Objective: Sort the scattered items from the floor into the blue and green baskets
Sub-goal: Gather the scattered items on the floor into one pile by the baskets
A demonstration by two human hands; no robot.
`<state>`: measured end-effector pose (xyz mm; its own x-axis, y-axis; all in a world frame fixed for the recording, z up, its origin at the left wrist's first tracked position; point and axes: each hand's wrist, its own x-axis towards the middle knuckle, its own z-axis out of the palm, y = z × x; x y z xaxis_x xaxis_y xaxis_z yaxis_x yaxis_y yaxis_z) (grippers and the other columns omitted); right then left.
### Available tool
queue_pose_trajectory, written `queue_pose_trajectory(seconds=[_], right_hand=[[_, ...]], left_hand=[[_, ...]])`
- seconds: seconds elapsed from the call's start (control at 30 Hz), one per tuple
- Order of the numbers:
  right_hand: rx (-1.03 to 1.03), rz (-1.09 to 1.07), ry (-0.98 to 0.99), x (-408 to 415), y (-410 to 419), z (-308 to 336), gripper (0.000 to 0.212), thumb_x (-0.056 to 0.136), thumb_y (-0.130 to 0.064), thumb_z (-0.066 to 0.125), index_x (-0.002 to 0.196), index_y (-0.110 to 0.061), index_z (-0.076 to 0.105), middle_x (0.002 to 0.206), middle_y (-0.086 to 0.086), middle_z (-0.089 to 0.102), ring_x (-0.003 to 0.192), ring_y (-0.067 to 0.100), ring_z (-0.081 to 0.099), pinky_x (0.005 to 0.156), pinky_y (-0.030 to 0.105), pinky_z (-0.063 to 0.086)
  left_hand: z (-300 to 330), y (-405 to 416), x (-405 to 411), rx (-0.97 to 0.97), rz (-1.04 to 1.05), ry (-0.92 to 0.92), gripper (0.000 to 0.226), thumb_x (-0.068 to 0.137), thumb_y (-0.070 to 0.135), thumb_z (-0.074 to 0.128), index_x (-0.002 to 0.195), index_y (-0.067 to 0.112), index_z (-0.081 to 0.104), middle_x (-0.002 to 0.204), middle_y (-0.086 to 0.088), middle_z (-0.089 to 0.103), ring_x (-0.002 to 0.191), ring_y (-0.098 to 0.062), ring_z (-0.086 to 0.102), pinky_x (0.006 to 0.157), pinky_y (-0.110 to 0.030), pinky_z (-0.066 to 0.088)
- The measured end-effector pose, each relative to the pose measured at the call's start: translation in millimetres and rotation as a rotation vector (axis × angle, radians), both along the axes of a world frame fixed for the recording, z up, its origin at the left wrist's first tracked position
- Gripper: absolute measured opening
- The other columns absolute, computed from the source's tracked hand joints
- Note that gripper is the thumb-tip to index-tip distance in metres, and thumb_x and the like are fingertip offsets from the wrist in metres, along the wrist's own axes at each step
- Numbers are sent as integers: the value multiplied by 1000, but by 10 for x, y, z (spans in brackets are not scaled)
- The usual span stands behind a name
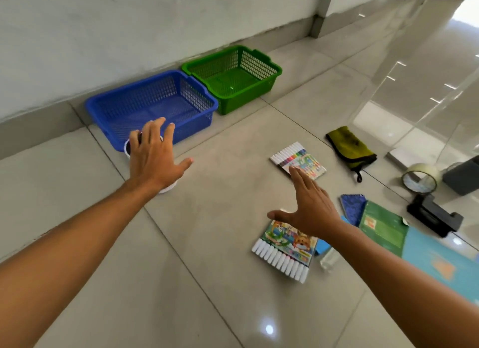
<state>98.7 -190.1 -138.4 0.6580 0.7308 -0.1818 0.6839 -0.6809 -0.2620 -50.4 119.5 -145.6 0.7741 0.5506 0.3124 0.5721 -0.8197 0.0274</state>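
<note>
blue basket [108, 109] and green basket [269, 62] sit side by side against the wall, touching, nothing visible inside either. left hand [153, 158] hovers over a white round object [168, 188] just in front of the blue basket; fingers straight and spread, holding nothing. object mostly hidden, cannot tell what it is. right hand [311, 205] also flat, fingers apart, holding nothing, between two marker packs: far pack [303, 158] beyond the fingertips, near pack [285, 252] under the wrist. to the right on the tile floor [207, 244]: olive cloth [350, 148], tape roll [421, 178], black tool [435, 215], blue notebook [352, 205], green booklet [381, 226], all apart from the baskets.
</note>
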Motion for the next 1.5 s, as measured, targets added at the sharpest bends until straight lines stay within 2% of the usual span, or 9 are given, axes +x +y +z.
queue_pose_trajectory(seconds=[0.17, 0.4, 0.53, 0.8, 0.97, 1.13, 1.3, 1.37, 1.5], right_hand=[[-42, -79, 22, 71, -459, -22, 122, 71, -74, 65, 157, -21, -4, 164, -1, 4, 149, 20, 12, 118, 39, 17], [-259, -141, 11, 222, -1313, -171, 126, 69, -64, 75, 155, -29, -9, 165, -1, -2, 150, 24, 8, 119, 42, 14], [-324, -73, -60, 322, -1578, -247, 108, 81, -52, 71, 154, -38, -7, 165, 0, 0, 149, 25, 11, 118, 42, 18], [-355, 126, -183, 356, -1415, -518, 62, 85, -29, 72, 135, -45, 41, 149, -1, 32, 133, 22, 35, 106, 38, 36], [-370, 166, -248, 357, -1379, -630, 57, 82, -39, 74, 130, -41, 44, 136, -2, 42, 120, 21, 42, 99, 36, 37], [-420, 220, -270, 352, -1371, -607, 56, 82, -46, 73, 130, -37, 46, 133, -4, 52, 120, 22, 48, 101, 40, 36], [-364, 204, -259, 331, -1261, -471, 46, 89, -53, 60, 130, -38, 44, 127, -12, 60, 121, 17, 52, 107, 37, 28], [-316, 159, -197, 296, -1102, -363, 45, 92, -53, 57, 132, -36, 42, 128, -10, 58, 118, 15, 53, 111, 35, 27], [-321, 178, -88, 294, -691, 63, 49, 94, -51, 55, 136, -34, 38, 125, -2, 49, 92, 13, 57, 80, 26, 48]], left_hand=[[-140, -706, 284, -152, -250, 148, 84, 77, 65, 62, 141, 15, 40, 142, -12, 41, 124, -33, 41, 99, -48, 29], [-500, -1677, 667, -354, -609, 519, 95, 78, 70, 57, 151, 24, 18, 158, 0, 19, 143, -22, 23, 112, -40, 21], [-600, -1980, 904, -370, -684, 570, 81, 89, 60, 52, 153, 25, 16, 161, 2, 15, 144, -21, 21, 114, -41, 20], [-756, -2153, 1144, -467, -652, 516, 60, 98, 45, 44, 151, 28, 22, 157, 3, 26, 142, -19, 22, 112, -41, 18], [-825, -2165, 1107, -509, -621, 468, 47, 91, 46, 57, 132, 28, 44, 138, 4, 46, 128, -15, 36, 105, -37, 23], [-784, -2038, 1020, -589, -537, 445, 37, 86, 43, 66, 110, 23, 47, 114, 4, 56, 104, -15, 46, 91, -33, 30], [-701, -1793, 861, -804, -413, 369, 31, 87, 35, 69, 101, 23, 44, 107, 2, 57, 88, -17, 54, 71, -32, 39], [-651, -1653, 797, -848, -350, 294, 26, 89, 27, 66, 109, 20, 50, 114, -4, 56, 96, -20, 55, 79, -33, 45], [-399, -1334, 737, -796, -205, 148, 28, 94, 19, 58, 121, 13, 59, 120, -12, 55, 107, -27, 55, 88, -34, 43]])
